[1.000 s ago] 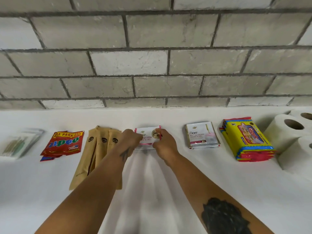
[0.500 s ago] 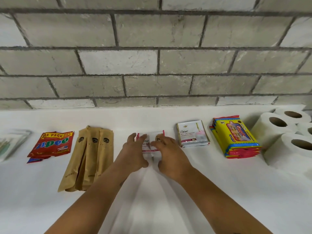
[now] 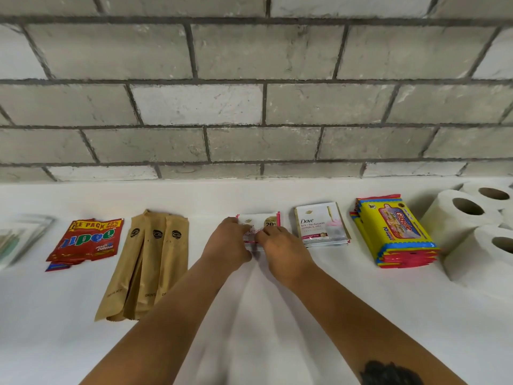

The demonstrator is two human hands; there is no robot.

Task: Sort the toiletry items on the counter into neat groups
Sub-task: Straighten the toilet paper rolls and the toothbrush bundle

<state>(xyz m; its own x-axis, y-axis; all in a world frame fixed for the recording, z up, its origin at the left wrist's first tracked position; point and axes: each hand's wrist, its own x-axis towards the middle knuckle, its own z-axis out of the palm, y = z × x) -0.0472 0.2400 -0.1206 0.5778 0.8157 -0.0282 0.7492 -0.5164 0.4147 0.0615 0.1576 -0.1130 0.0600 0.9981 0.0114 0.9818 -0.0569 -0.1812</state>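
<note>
Fingers [image 3: 236, 232] on pink-edged sachets [image 3: 263, 222]

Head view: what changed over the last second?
Both hands eased their grip on the pink-edged sachet stack: a second ago they pinched its sides, now the left hand and right hand lie over its near part, fingers on top. The stack stayed between the brown dental kits and the Dove sachets. Other groups are unmoved.
</note>
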